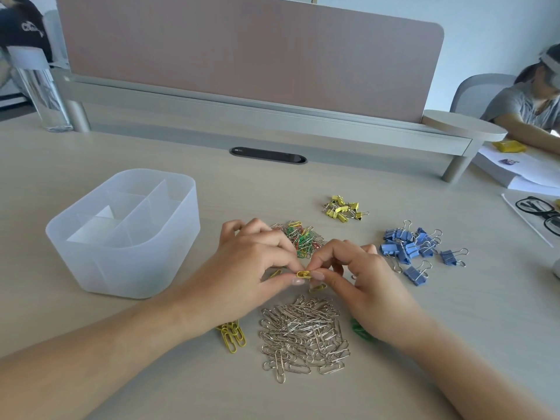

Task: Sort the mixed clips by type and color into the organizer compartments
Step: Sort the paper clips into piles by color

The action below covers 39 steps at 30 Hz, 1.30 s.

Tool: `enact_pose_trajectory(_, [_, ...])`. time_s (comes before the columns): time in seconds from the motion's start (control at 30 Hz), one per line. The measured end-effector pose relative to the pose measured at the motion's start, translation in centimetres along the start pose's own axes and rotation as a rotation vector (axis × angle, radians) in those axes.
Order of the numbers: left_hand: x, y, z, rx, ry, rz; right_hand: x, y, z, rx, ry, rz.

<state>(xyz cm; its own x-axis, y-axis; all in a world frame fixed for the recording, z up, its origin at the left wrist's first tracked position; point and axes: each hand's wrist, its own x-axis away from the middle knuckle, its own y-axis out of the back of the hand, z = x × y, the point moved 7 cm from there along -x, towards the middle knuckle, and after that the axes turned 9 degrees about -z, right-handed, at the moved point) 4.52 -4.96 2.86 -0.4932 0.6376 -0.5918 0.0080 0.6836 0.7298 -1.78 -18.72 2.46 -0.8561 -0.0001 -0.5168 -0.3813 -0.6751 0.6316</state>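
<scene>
Six heaps on the bench and zero clips in the organizer (pixel 121 268), as far as I can see through its cloudy walls, so I'd call this maybe half done at best.

The pre-sort looks well along:
- yellow binder clips (pixel 344 207) sit at the back
- blue binder clips (pixel 415 247) are off to the right
- a big spread of silver paper clips (pixel 303 334) lies up front
- a small bunch of yellow paper clips (pixel 231 334) is just left of that
- some green paper clips (pixel 360 328) are mostly hidden under the right wrist

What's left to split is the mixed pile (pixel 303 237) of green, red, yellow and silver paper clips, just beyond the fingers.

Grip-wise, the left hand (pixel 257 268) and right hand (pixel 363 277) both pinch a yellow clip (pixel 304 274) between thumb and forefinger. It's between the mixed pile and the silver spread. I can't tell if it's one clip or two hooked together. A couple of loose yellow clips (pixel 317 287) lie on the bench right beside it.

My guess is the mixed pile gets finished first, then every heap has to go into its own compartment. That part hasn't been started.
</scene>
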Motion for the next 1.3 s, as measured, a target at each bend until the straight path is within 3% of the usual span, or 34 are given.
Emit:
enact_pose_trajectory(0.37, [-0.1, 0.8, -0.3, -0.021, -0.014, -0.057, 0.0, -0.6, -1.2, -0.557, -0.253, 0.055])
enact_pose_trajectory(0.77, [-0.1, 0.8, -0.8, 0.121, 0.021, -0.07, -0.1, -0.8, -1.4, -0.606, -0.293, 0.049])
enact_pose_trajectory(0.97, [0.0, 0.5, 0.0, 0.39, 0.264, -0.005, -0.2, -0.4, -1.1, -0.652, -0.306, -0.004])
enact_pose_trajectory(1.3, [0.4, 0.5, 0.4, 0.457, 0.429, 0.015, -0.2, -0.4, -0.4, -0.544, -0.249, 0.009])
